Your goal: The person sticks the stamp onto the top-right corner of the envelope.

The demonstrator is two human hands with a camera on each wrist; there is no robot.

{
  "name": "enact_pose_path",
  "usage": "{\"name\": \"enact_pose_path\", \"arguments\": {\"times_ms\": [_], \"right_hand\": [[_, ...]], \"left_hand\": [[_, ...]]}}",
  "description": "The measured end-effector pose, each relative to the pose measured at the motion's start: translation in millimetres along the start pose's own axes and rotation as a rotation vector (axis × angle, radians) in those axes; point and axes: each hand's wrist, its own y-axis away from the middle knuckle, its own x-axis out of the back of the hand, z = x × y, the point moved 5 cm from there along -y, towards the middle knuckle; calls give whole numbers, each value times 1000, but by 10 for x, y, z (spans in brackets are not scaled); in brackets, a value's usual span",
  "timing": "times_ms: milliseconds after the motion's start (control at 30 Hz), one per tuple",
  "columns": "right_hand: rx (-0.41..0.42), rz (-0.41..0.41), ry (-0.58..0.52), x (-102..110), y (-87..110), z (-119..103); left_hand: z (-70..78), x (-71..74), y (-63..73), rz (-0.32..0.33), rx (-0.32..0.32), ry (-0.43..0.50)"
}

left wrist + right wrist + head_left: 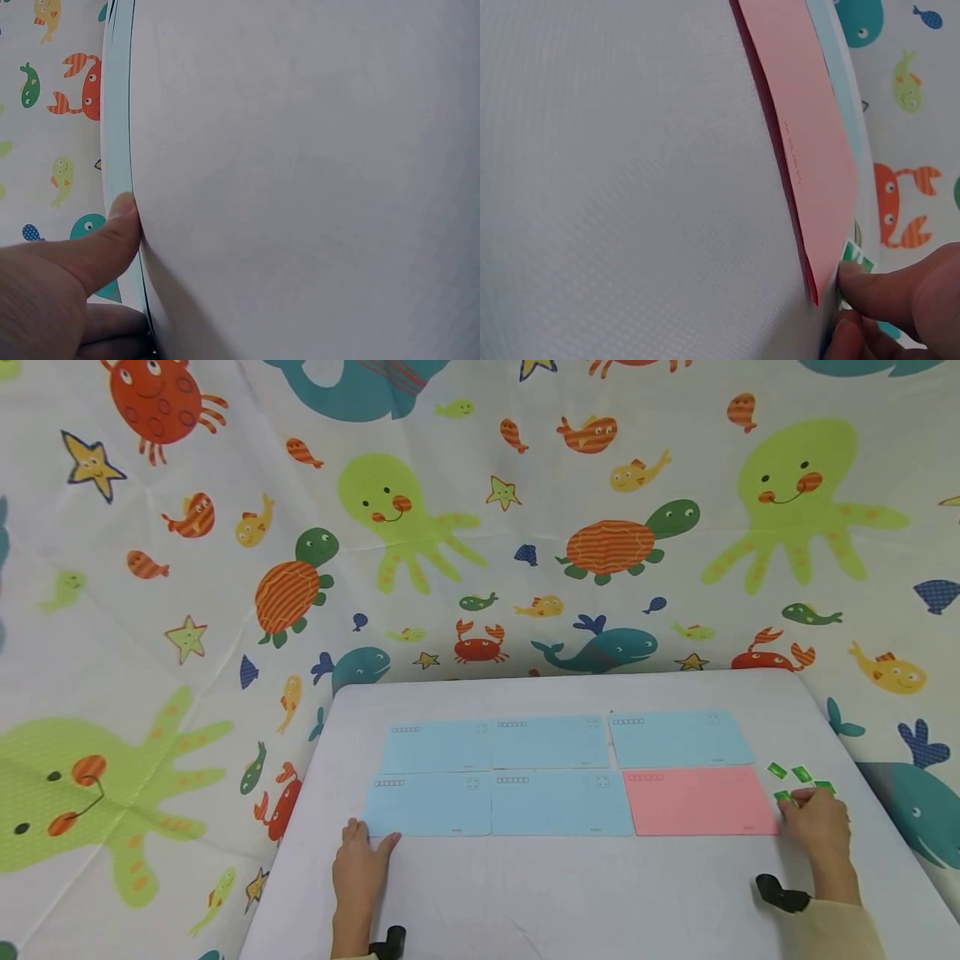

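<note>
My left hand (360, 864) rests at the lower left corner of a blue envelope (431, 810), fingers along its left side and thumb at the bottom edge. In the left wrist view the thumb (112, 240) lies over the envelope's pale blue strip (118, 135). Right of the pink envelope (701, 802), my right hand (819, 822) pinches a small green stamp (782, 795). The right wrist view has this green-and-white stamp (857, 257) at the thumb tip, close by the pink envelope's corner. More green stamps (802, 773) lie just beyond the fingers.
Several other blue envelopes (551, 743) form two rows with the pink one on the white table (555, 893). Behind the table hangs a cloth (525, 468) printed with sea animals. A black wrist mount (782, 893) sits by the right sleeve (840, 931).
</note>
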Motion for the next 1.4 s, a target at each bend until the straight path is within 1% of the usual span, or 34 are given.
{"name": "enact_pose_path", "arguments": {"times_ms": [100, 233, 433, 567, 767, 1000, 1200, 1400], "right_hand": [[9, 10, -8, -10, 10, 10], [0, 18, -37, -19, 27, 23], [-1, 7, -43, -28, 70, 29], [-4, 5, -43, -20, 102, 28], [-41, -28, -63, -7, 132, 30], [-29, -10, -84, 24, 144, 2], [-30, -1, -144, 42, 173, -68], [-45, -19, -243, 37, 206, -103]], "left_hand": [[-5, 5, -1, 0, -3, -1], [4, 26, 13, 10, -9, 0], [33, 45, 36, 12, -20, -3], [34, 43, 51, 4, -11, 0], [19, 33, 48, 14, -1, 0], [33, 37, 47, 21, -8, -1], [32, 35, 43, 17, -4, -1], [16, 17, 22, -3, 3, 7]]}}
